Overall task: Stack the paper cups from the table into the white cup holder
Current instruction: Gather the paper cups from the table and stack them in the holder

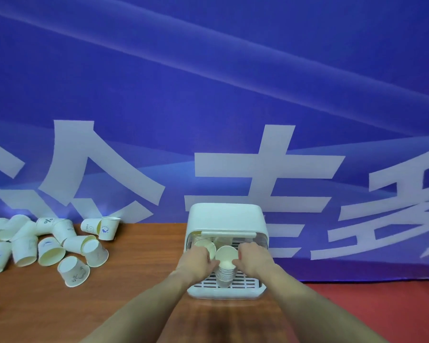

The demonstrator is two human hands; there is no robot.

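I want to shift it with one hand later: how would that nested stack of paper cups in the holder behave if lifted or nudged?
The stack of cups is thin paper, so probably light and easily crushed by a hard squeeze. It stands tall and narrow on the cup holder's slatted tray, so a sideways nudge may tip it. Both the left hand and right hand steady it now, which hints at wobble.

I see a brown wood-grain counter (139, 263) carrying two things — a heap of toppled white paper cups (47, 243) at left, a white plastic cup holder (227, 219) mid-right.
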